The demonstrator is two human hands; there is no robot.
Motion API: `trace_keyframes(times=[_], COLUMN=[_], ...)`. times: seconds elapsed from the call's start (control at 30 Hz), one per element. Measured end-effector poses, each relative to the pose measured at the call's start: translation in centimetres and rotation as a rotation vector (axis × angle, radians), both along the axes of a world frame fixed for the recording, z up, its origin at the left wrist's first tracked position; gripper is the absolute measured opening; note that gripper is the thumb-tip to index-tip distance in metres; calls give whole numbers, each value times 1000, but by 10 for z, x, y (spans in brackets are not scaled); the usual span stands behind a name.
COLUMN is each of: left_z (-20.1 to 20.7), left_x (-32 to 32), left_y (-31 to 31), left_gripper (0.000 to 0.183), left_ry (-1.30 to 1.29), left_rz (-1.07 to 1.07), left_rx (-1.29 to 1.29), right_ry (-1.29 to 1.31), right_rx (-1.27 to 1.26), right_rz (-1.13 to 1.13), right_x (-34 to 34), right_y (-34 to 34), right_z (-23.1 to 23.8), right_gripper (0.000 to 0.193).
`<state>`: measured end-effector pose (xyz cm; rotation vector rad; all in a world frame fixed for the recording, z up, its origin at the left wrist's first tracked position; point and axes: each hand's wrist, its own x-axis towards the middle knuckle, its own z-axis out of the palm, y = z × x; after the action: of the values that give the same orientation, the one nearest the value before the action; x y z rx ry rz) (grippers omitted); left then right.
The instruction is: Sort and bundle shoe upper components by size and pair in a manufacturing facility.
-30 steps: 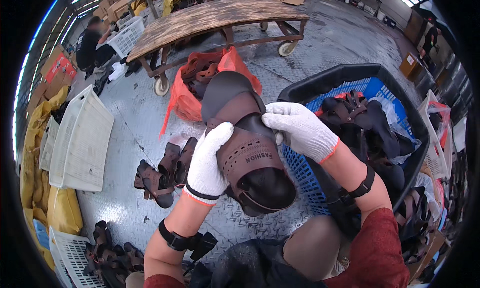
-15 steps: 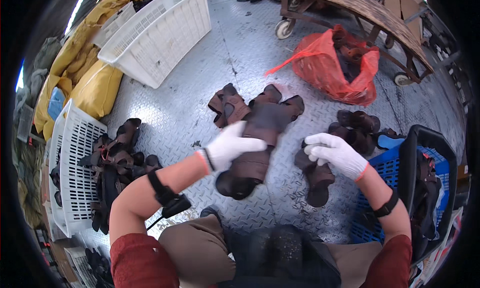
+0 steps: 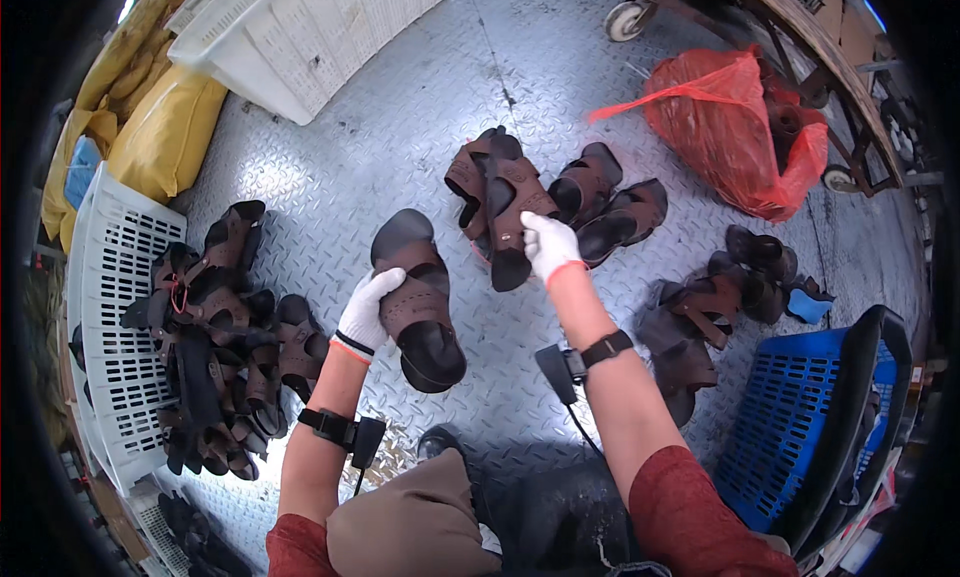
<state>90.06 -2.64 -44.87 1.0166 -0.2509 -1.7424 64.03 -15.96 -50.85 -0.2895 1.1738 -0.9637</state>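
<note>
Brown sandal (image 3: 415, 302) held above the floor (image 3: 380, 177) in my left hand (image 3: 366, 307), fingers closed; my right hand (image 3: 550, 245), earlier apart from the second sandal (image 3: 511, 207), now curls against it, grip unclear.

Dark-red sleeves (image 3: 685, 507), white knit gloves (image 3: 362, 314)

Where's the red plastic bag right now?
In the head view, the red plastic bag is at the upper right, on the metal floor beside the wooden-topped cart, up and right of the gloved right hand.

No readable text or numbers show anywhere.
</note>
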Motion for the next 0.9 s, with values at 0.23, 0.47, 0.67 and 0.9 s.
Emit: trace_keyframes(times=[0.23,0.47,0.67,0.9], left_z=[-27,-68,-32,-48], left_x=[36,65,-41,-99], left_y=[-31,-142,-171,-153], left_gripper=[39,68,73,27], left_ry=[-91,-1175,-1924,-1705], left_rz=[64,166,-424,19], left_rx=[-26,-111,-626,-1128], right_ry=[462,746,801,868], right_rx=[-349,-114,-26,30], right_rz=[-179,-197,-181,-50], right_x=[-107,-158,-172,-171], right_y=[63,101,128,135], right_z=[78,21,15,16], right_gripper=[23,19,19,20])
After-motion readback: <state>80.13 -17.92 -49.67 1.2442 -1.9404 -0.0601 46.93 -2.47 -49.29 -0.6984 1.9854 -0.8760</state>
